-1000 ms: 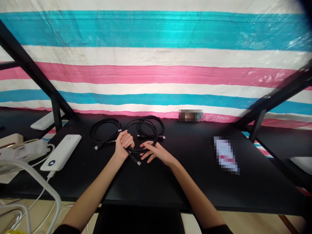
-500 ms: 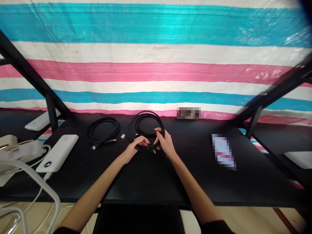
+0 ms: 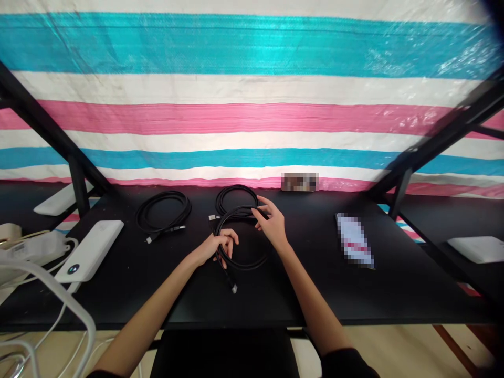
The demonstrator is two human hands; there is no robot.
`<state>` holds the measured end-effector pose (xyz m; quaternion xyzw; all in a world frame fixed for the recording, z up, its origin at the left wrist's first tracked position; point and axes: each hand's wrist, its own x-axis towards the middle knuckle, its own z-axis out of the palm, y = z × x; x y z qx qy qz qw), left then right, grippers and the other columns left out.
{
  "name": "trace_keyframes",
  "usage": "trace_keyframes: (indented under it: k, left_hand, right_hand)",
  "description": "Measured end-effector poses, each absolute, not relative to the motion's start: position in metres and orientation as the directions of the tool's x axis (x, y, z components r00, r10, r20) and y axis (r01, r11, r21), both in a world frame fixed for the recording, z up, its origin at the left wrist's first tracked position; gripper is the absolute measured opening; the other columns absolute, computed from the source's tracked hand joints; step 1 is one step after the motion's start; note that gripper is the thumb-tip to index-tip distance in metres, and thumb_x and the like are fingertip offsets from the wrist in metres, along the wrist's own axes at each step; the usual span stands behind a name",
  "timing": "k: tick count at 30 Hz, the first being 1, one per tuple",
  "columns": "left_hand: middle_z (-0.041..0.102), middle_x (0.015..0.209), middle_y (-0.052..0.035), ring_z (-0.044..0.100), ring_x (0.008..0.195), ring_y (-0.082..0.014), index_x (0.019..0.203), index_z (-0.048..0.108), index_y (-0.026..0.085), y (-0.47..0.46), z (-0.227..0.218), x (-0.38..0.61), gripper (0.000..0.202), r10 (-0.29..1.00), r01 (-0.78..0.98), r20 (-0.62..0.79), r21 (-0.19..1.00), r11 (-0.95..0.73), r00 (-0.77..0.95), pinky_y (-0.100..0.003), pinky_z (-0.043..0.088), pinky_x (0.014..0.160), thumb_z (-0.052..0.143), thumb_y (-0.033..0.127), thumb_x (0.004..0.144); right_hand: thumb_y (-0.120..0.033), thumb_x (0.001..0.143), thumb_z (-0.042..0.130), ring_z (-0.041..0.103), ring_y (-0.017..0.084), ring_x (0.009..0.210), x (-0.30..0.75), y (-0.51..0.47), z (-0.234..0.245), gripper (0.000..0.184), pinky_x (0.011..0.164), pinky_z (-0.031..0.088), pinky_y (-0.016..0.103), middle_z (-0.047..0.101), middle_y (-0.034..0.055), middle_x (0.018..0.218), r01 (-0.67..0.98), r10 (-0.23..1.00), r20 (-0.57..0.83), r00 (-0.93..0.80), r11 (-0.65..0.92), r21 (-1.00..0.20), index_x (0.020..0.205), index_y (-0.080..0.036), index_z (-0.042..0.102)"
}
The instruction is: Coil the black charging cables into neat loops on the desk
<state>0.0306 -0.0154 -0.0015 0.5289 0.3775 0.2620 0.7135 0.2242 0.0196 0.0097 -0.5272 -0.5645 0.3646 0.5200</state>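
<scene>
My left hand point(image 3: 214, 247) is closed on the near left side of a black cable loop point(image 3: 252, 262), whose silver-tipped plug end point(image 3: 233, 289) hangs toward me. My right hand point(image 3: 271, 223) pinches the far right of the same loop. A second coiled black cable point(image 3: 232, 197) lies just behind on the black table point(image 3: 299, 283). A third black coil point(image 3: 163, 212) lies to the left.
A white power bank point(image 3: 90, 249) lies at the left with white cables and a charger point(image 3: 27, 249) beside it. A blurred card point(image 3: 354, 240) lies at the right. Black frame struts point(image 3: 397, 202) rise at both sides, before a striped tarp. White slabs lie at the far left and right.
Both hands went back to the far coils half a second ago. Now they have pulled one loop toward me, apart from the coil behind; its plug end dangles near the table.
</scene>
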Motion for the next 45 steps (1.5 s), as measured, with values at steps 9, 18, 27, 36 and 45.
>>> trace_keyframes:
  k: [9,18,27,36,45]
  left_hand:
    - [0.055,0.043,-0.0007,0.041,0.029,-0.0098,0.071,0.056,0.016,-0.015,0.003,0.028,0.022,0.833,0.034,-0.239,0.966,0.257,0.5,-0.018,0.026,0.031,0.04,0.019,0.057]
    - [0.049,0.035,0.0008,0.031,0.03,-0.0073,0.071,0.057,0.015,-0.012,-0.004,0.029,0.022,0.843,-0.036,-0.206,0.966,0.257,0.497,-0.019,0.02,0.037,0.042,0.032,0.074]
    - [0.047,0.034,0.0015,0.037,0.028,-0.0077,0.064,0.06,0.014,-0.013,-0.007,0.027,0.04,0.886,-0.062,-0.182,0.971,0.229,0.426,-0.02,0.026,0.037,0.043,0.044,0.084]
    - [0.031,0.028,0.0046,0.028,0.022,-0.0069,0.036,0.031,0.02,-0.011,0.005,0.028,0.047,0.934,-0.447,-0.238,0.828,0.338,0.265,-0.021,0.021,0.028,0.052,0.026,0.078]
    - [0.028,0.034,0.0058,0.026,0.027,-0.0051,0.042,0.029,0.019,-0.005,0.012,0.018,0.044,0.975,-0.722,-0.221,0.679,0.137,-0.022,-0.019,0.023,0.031,0.049,0.021,0.081]
  right_hand:
    - [-0.05,0.083,0.048,0.038,0.007,0.039,0.221,0.019,0.011,0.044,0.038,0.028,0.021,0.061,0.0012,0.057,0.123,0.986,0.157,-0.061,0.164,-0.979,0.099,-0.016,0.072]
    - [-0.047,0.071,0.065,0.024,0.002,0.043,0.228,0.023,0.01,0.045,0.038,0.011,0.019,0.058,0.0002,0.064,-0.155,0.983,-0.067,-0.171,-0.094,-0.983,0.104,-0.016,0.07]
    - [-0.044,0.071,0.066,0.026,0.002,0.044,0.224,0.024,0.006,0.042,0.037,0.011,0.018,0.057,0.0009,0.07,-0.188,0.982,-0.071,-0.176,-0.104,-0.977,0.104,-0.017,0.07]
    - [-0.039,0.07,0.069,0.041,0.004,0.044,0.216,0.021,0.0,0.052,0.04,0.035,0.018,0.058,-0.0022,0.066,-0.088,0.975,-0.037,-0.221,-0.058,-0.994,0.116,-0.017,0.061]
    - [-0.036,0.079,0.06,0.058,0.01,0.053,0.207,0.012,0.006,0.038,0.043,0.047,0.018,0.061,-0.0017,0.066,-0.003,0.913,-0.107,-0.393,-0.117,-0.993,0.111,-0.017,0.053]
